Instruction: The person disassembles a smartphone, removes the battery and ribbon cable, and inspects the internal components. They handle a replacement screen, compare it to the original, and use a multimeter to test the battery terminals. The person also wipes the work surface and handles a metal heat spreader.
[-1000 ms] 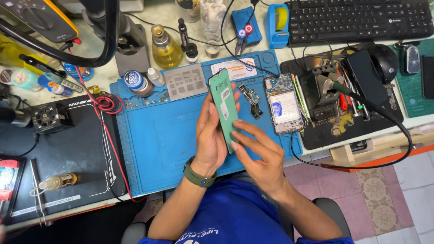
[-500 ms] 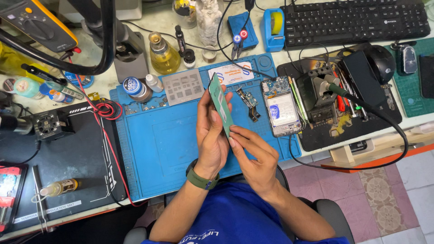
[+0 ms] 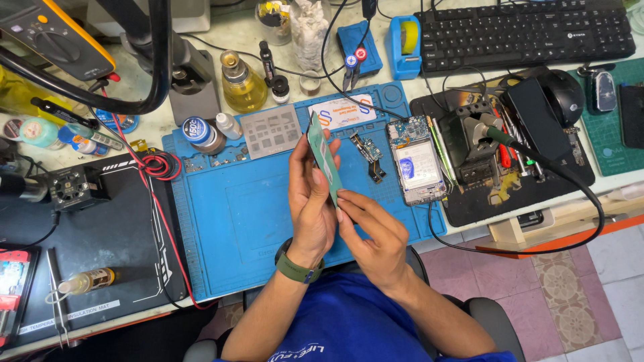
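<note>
My left hand (image 3: 310, 201) holds a thin green phone back panel (image 3: 325, 155) nearly edge-on above the blue work mat (image 3: 235, 221). Its fingers wrap the panel's left side. My right hand (image 3: 372, 231) touches the panel's lower edge with its fingertips, just right of the left hand. A green watch sits on my left wrist (image 3: 297, 268). An opened phone body (image 3: 416, 164) lies on the mat to the right, with a small flex part (image 3: 369, 153) beside it.
A grey stencil plate (image 3: 272, 131), small bottles (image 3: 201, 134) and a yellow liquid bottle (image 3: 241, 84) stand at the mat's back. A black keyboard (image 3: 523, 30), mouse (image 3: 560, 94), soldering handle (image 3: 510, 141), multimeter (image 3: 57, 40) and black mat (image 3: 100, 234) surround it.
The panel has turned more edge-on in my left hand. My right hand's fingertips have slid along the panel's lower edge, and the view has shifted slightly.
</note>
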Tool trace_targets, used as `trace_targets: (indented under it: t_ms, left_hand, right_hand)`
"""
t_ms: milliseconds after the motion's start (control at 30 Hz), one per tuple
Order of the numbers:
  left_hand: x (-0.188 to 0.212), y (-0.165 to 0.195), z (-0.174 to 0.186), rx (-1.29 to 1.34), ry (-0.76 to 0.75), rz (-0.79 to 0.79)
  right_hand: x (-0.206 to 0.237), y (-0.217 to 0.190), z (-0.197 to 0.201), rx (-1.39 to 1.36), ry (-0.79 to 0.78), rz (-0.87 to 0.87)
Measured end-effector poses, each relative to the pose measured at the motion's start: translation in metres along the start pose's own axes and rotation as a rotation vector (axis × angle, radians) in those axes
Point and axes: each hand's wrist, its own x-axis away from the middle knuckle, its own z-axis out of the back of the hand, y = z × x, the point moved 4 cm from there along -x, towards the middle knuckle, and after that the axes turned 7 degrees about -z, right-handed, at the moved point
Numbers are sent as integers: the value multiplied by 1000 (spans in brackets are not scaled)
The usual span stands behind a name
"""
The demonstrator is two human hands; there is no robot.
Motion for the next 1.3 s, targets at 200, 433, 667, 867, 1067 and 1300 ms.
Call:
trace_targets:
  t_ms: [200,433,667,867,1067,1300]
  left_hand:
    - [0,-1,3,18,-23,-33]
    - [7,9,0,-313,-222,-195]
    - [8,10,3,-294,-281,-196]
    - [10,7,4,-276,-275,-174]
    - [8,8,4,-297,-278,-175]
    - [9,9,4,-311,-284,-179]
  right_hand:
    - [-10,-8,4,73,17,93]
    - [-54,-14,44,-165,-136,46]
    - [-66,-29,39,-185,-209,116]
    - [-63,-23,39,-216,-223,61]
    - [-64,-23,41,-218,-243,50]
    - [-65,-31,41,-123,-207,171]
